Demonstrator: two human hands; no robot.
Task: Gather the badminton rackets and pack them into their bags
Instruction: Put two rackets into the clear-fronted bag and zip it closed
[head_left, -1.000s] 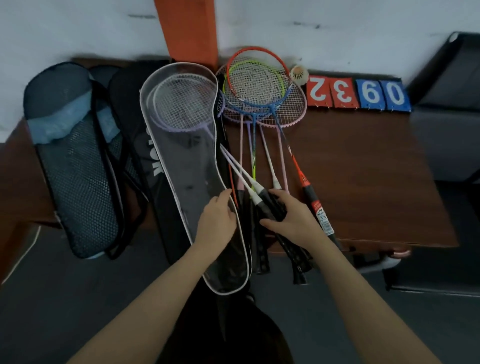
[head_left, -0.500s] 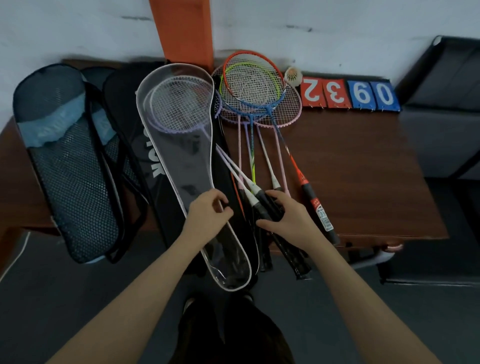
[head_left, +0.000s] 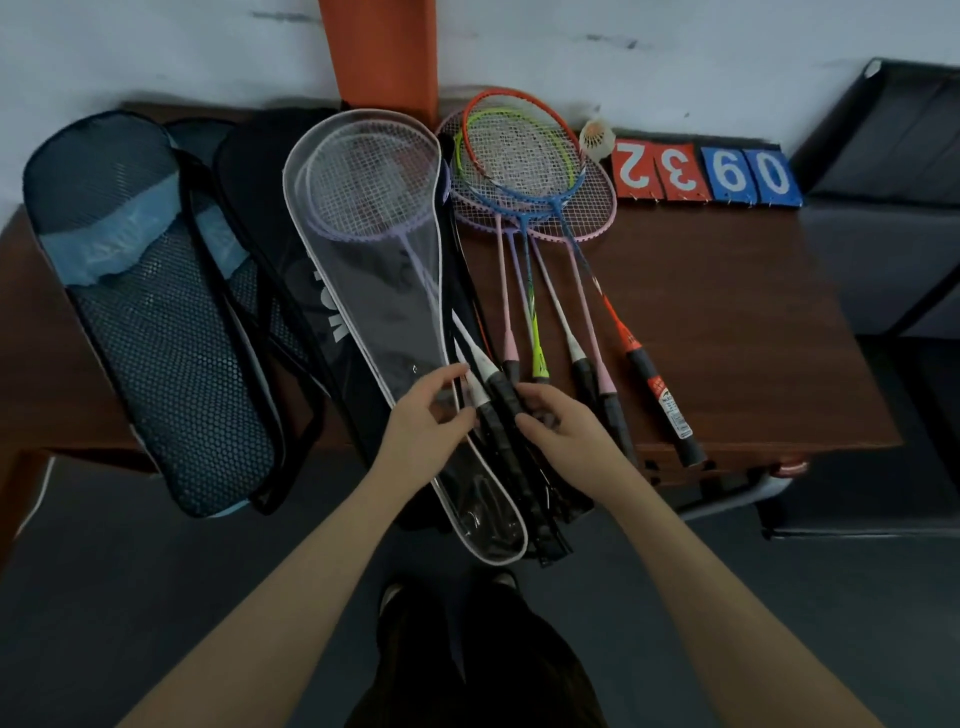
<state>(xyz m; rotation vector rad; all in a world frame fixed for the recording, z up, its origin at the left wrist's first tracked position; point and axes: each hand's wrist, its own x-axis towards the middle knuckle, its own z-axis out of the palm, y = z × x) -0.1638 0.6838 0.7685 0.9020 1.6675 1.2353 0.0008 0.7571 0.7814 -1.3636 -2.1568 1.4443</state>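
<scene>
Item: clear white-trimmed bag (head_left: 363, 291), lying from the table's (head_left: 727, 332) back edge out over its front edge, lilac rackets (head_left: 363, 192) inside; their black grips (head_left: 498, 410) jut out, ends hidden beneath our wrists. Left hand (head_left: 426, 431) pinches the bag's edge, fingers curled. Right hand (head_left: 566, 436) curls around the grips. Loose rackets (head_left: 524, 171) fan mid-table.

Lilac rackets (head_left: 363, 192) inside clear white-edged bag (head_left: 363, 332), loose coloured rackets (head_left: 524, 171) fanned just beside it.
</scene>
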